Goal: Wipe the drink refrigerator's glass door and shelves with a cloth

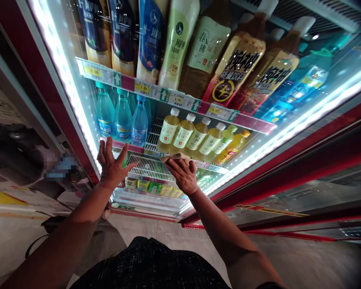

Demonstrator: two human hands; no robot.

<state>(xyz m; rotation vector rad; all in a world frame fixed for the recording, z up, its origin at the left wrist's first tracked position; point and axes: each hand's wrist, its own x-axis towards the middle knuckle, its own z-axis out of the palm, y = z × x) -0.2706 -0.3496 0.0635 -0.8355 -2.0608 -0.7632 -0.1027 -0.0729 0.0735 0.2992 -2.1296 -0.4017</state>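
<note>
Your left hand [112,163] lies open and flat, fingers spread, against the clear glass door of the red-framed drinks cooler [78,60], gripping nothing. Your right hand [183,175] presses a small tan folded cloth [175,158] to the same glass, just below the row of pale yellow-green tea bottles with white caps [195,136] and right of the blue water bottles [122,120]. Keep the left palm as your brace, hold the cloth flat under all your fingers, and wipe in overlapping strokes so no streaks stay
</note>
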